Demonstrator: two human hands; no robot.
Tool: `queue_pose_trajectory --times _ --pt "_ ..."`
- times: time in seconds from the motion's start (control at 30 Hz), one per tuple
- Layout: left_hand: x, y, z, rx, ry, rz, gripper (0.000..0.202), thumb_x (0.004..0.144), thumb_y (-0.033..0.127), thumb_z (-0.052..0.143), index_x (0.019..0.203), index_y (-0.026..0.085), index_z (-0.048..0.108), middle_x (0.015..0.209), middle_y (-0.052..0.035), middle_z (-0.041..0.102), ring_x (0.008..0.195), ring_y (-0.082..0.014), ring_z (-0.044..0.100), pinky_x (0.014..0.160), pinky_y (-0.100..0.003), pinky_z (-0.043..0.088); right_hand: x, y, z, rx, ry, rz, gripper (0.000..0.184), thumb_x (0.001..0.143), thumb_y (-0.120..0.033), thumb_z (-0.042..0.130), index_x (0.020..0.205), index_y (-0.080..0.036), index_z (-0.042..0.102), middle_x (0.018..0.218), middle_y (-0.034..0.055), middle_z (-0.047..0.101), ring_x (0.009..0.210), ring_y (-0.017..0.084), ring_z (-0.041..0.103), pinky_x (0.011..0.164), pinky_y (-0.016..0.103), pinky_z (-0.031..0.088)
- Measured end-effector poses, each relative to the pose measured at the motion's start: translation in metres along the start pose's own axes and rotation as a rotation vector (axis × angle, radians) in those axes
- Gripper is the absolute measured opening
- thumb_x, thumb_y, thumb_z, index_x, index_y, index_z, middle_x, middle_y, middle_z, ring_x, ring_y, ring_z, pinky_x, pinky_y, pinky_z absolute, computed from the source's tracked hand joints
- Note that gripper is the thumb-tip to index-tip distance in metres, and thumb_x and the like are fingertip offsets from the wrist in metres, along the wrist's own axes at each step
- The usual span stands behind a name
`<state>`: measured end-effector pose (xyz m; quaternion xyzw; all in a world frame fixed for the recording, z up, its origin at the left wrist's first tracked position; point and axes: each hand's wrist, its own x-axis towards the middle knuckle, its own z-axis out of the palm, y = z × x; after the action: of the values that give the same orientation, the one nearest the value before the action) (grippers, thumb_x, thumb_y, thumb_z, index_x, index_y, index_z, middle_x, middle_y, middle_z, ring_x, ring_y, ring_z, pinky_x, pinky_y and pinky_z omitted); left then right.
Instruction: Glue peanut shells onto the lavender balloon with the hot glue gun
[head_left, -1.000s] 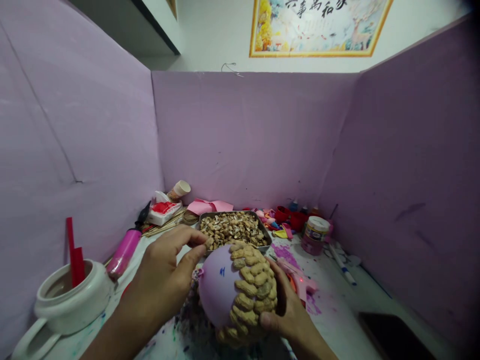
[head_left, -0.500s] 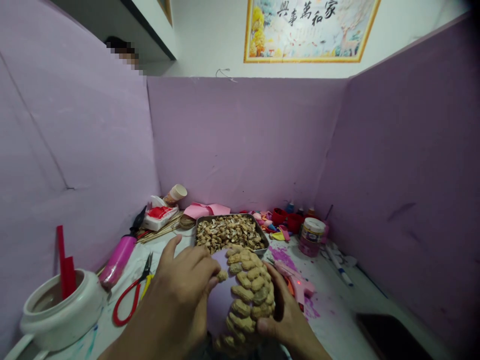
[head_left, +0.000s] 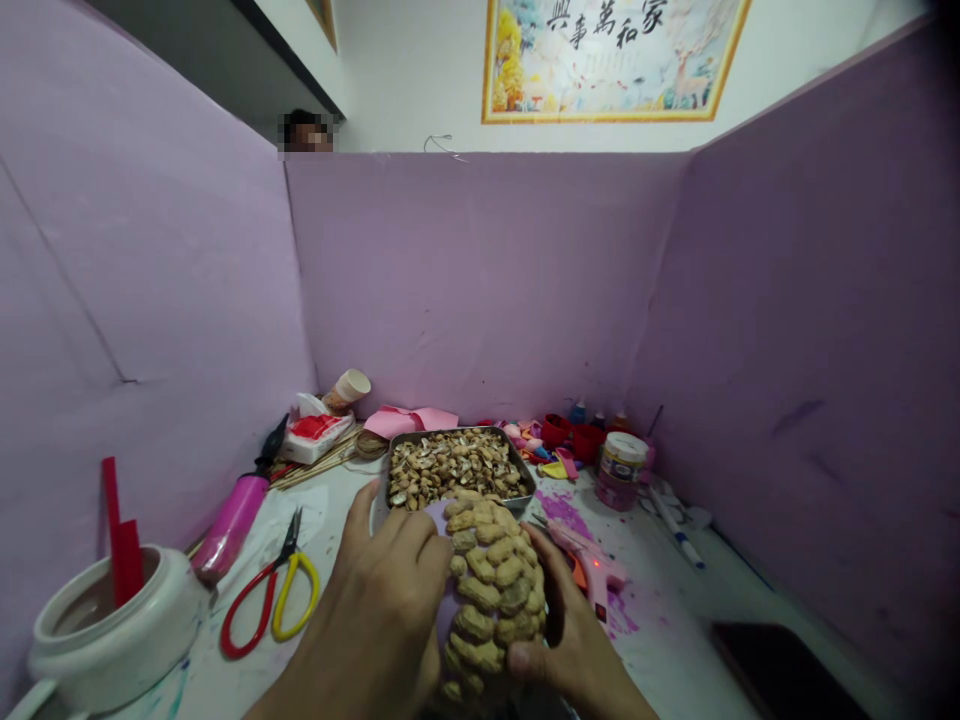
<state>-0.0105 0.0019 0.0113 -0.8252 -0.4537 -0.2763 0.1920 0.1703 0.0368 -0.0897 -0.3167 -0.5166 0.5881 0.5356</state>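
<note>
A pale purple balloon partly covered with glued peanut shells sits between my hands at the bottom centre. My left hand lies over its left side, fingertips pressing a peanut shell against it. My right hand cups the right side, thumb under the shells. Just behind stands a metal tray full of peanut shells.
Red and yellow scissors, a pink pump and a white pot with red strips lie to the left. A pink glue gun, a paint jar and small red cups are on the right. Purple partitions enclose the table; a person shows above the far left one.
My left hand moved from the tray onto the balloon's left side and presses a shell there. The view shifted, so the scissors now show fully.
</note>
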Motion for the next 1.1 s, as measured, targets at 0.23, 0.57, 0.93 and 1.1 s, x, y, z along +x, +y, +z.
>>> queue_pose_trajectory --times 0.23,0.57,0.93,1.1 --pt "-0.001 0.001 0.004 0.019 0.000 0.003 0.031 0.058 0.001 0.044 0.082 0.016 0.058 0.076 -0.0057 0.059 0.073 -0.0207 0.053 0.097 -0.056 0.024 -0.001 -0.001 0.000 0.018 0.001 -0.013 0.105 0.036 -0.049 0.084 0.126 -0.024 0.036 0.134 0.0126 0.046 0.126 0.035 0.038 0.101 0.043 0.035" --pt "0.000 0.002 0.006 0.075 -0.003 0.017 0.026 0.054 0.003 0.045 0.072 0.017 0.057 0.070 -0.0056 0.056 0.069 -0.0206 0.050 0.096 -0.057 0.025 -0.001 -0.006 0.003 0.035 -0.001 0.017 0.103 0.036 -0.049 0.084 0.124 -0.025 0.036 0.133 0.0128 0.047 0.123 0.035 0.042 0.100 0.043 0.037" --pt "-0.001 -0.001 0.006 -0.144 0.021 -0.022 0.024 0.069 0.001 0.043 0.070 0.018 0.060 0.066 -0.0005 0.056 0.064 -0.0140 0.050 0.097 -0.050 0.028 0.001 -0.002 0.000 0.041 -0.022 -0.011 0.106 0.034 -0.049 0.085 0.125 -0.025 0.036 0.129 0.0117 0.050 0.121 0.034 0.044 0.099 0.041 0.037" --pt "0.003 -0.018 -0.016 -0.346 0.016 -0.108 0.021 0.081 0.010 0.044 0.080 0.022 0.062 0.075 0.0002 0.062 0.074 -0.0138 0.055 0.083 -0.037 0.039 0.003 0.003 -0.008 0.125 -0.060 0.018 0.105 0.034 -0.045 0.086 0.125 -0.025 0.037 0.129 0.0117 0.050 0.119 0.034 0.045 0.098 0.044 0.038"
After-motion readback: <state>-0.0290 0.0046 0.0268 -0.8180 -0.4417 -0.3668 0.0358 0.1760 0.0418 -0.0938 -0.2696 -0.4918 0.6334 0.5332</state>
